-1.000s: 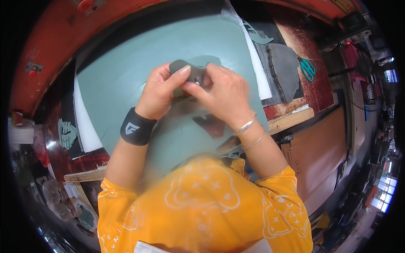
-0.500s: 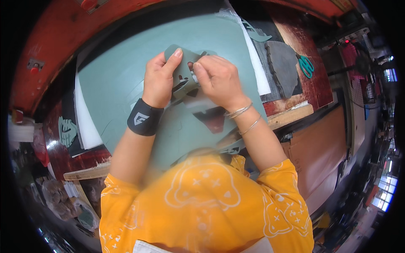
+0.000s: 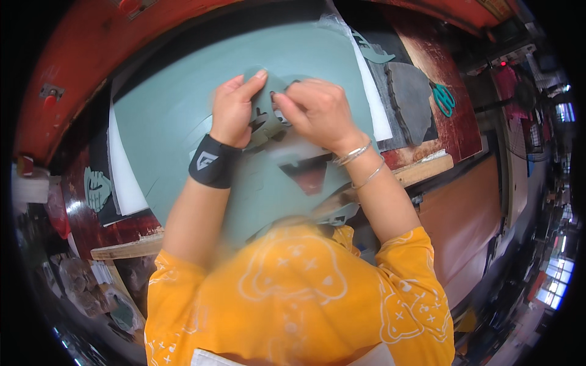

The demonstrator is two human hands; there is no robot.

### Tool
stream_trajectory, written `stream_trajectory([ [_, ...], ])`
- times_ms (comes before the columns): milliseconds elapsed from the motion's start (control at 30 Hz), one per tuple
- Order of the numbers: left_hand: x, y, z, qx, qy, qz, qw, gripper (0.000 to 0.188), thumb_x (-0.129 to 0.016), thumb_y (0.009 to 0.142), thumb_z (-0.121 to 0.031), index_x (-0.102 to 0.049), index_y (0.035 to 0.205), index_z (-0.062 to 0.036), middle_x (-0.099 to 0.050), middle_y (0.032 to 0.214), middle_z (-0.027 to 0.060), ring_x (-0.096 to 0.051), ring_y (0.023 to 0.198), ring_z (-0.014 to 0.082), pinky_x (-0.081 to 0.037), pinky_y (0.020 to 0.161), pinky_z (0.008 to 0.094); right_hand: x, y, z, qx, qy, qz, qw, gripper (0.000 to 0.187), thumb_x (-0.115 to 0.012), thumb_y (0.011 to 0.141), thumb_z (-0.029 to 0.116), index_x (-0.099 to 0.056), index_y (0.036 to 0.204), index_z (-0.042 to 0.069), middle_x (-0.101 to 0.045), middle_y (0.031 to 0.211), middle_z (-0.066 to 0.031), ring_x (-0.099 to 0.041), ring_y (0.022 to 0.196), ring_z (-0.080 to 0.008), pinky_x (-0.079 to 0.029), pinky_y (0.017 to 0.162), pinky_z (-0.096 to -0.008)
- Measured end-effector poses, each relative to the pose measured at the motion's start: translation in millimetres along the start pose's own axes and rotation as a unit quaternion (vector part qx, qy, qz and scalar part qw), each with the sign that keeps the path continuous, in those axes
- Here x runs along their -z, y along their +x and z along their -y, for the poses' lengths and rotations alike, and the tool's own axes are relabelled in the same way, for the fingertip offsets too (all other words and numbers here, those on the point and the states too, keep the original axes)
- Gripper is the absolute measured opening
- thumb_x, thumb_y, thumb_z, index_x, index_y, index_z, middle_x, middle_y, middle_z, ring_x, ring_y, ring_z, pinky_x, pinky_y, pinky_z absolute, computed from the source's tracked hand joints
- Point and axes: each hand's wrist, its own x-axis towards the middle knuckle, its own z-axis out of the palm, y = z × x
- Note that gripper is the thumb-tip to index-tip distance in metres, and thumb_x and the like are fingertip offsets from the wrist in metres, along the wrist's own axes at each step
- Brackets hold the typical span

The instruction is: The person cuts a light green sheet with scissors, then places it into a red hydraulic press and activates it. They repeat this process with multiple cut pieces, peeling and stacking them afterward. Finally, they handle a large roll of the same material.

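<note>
A thin grey-green cut sheet piece (image 3: 266, 89) with slots in it is held up over a large sheet of the same colour (image 3: 171, 110). My left hand (image 3: 232, 111) grips its left side, thumb on top near the far end. My right hand (image 3: 318, 111) is closed at its right edge, fingers curled and thumb pressed in. What lies inside the right fingers is partly hidden. Under my hands, the large sheet has a cut-out gap (image 3: 308, 175) where dark and red surfaces show through.
Teal-handled scissors (image 3: 444, 99) and a dark grey slab (image 3: 410, 104) lie at the right. Slotted green pieces sit at far right (image 3: 377, 55) and left (image 3: 96, 190). A wooden rail (image 3: 427, 168) edges the table. Behind stands a red machine frame (image 3: 73, 79) with a red button (image 3: 50, 98).
Both hands have shifted slightly to the right with the cut piece, which is tilted a little differently. Both hands keep their closed grip.
</note>
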Motion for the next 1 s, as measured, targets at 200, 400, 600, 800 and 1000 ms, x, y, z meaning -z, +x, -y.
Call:
stream_trajectory([
  [200,-7.4,16.1,12.2,0.019,-0.015,-0.003,1.0,0.013,-0.059,0.089,-0.014,-0.058,0.081,-0.0031,-0.061,0.073,0.0025,-0.057,0.06,0.0112,-0.043,0.051,0.0242,15.0,-18.5,-4.4,0.051,-0.02,-0.029,0.998,0.028,-0.068,0.073,0.01,-0.046,0.056,0.007,-0.047,0.053,-0.007,-0.048,0.05,-0.0257,-0.04,0.049,-0.0357],
  [400,-6.8,24.7,17.0,0.04,0.056,-0.069,0.995,0.015,-0.061,0.087,-0.019,-0.059,0.081,-0.0052,-0.061,0.073,0.0023,-0.057,0.061,0.0104,-0.037,0.046,0.022,22.3,-41.6,-2.2,0.045,0.007,-0.045,0.998,0.028,-0.067,0.074,0.006,-0.046,0.057,0.006,-0.045,0.054,-0.0075,-0.044,0.048,-0.0253,-0.036,0.047,-0.0347],
  [600,-9.9,14.6,16.1,-0.007,0.048,-0.035,0.998,0.018,-0.058,0.09,-0.022,-0.059,0.081,-0.0071,-0.061,0.074,0.0002,-0.057,0.062,0.0076,-0.039,0.049,0.0199,20.2,-37.0,9.3,-0.064,-0.016,-0.019,0.998,0.03,-0.065,0.079,0.016,-0.048,0.057,0.006,-0.051,0.055,-0.01,-0.051,0.051,-0.03,-0.041,0.049,-0.0376],
  [800,-11.3,3.1,6.4,-0.071,0.047,0.024,0.996,0.022,-0.055,0.094,-0.026,-0.059,0.083,-0.0068,-0.061,0.075,-0.0021,-0.053,0.064,0.0048,-0.042,0.053,0.0202,20.7,4.2,22.9,-0.269,-0.135,0.185,0.936,0.046,-0.058,0.082,0.045,-0.064,0.065,0.003,-0.065,0.067,-0.0139,-0.063,0.063,-0.0346,-0.049,0.057,-0.0414],
  [1000,-7.8,13.5,7.3,-0.147,0.088,-0.043,0.984,0.024,-0.052,0.094,-0.024,-0.059,0.083,-0.0042,-0.061,0.072,0.0002,-0.054,0.061,0.0077,-0.044,0.054,0.0238,16.1,27.0,17.7,-0.242,-0.056,0.223,0.943,0.04,-0.055,0.084,0.039,-0.067,0.07,0.003,-0.065,0.07,-0.0162,-0.062,0.063,-0.0346,-0.049,0.06,-0.0422],
])
